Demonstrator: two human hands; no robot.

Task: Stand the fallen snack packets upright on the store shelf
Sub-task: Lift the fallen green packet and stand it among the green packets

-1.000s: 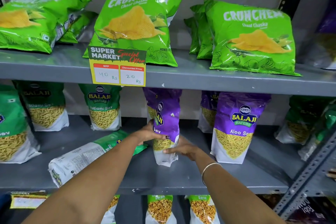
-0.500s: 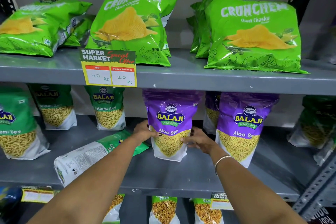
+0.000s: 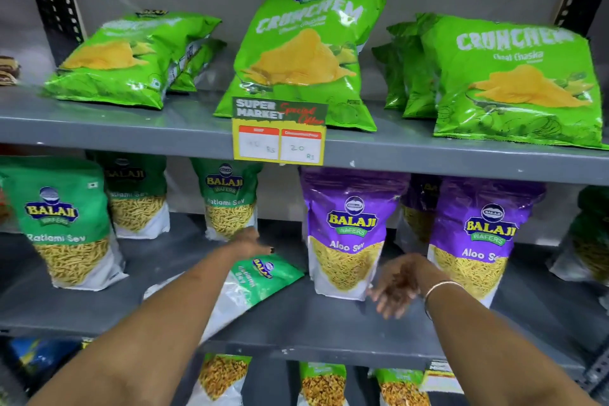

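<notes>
Lying flat at six o'clock on the middle shelf (image 3: 329,323), the green packet (image 3: 260,280) is next. Left hand (image 3: 250,242) hovers over it, right hand (image 3: 395,287) beside the upright purple packet (image 3: 349,234); both open, empty. Grasp its top, tip it up.

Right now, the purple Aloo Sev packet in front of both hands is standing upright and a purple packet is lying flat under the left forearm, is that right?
Not quite: the packet lying flat is green, a Ratlami Sev one, as the head view shows. The purple Aloo Sev packet does stand upright, near the left hand and right hand.
</notes>
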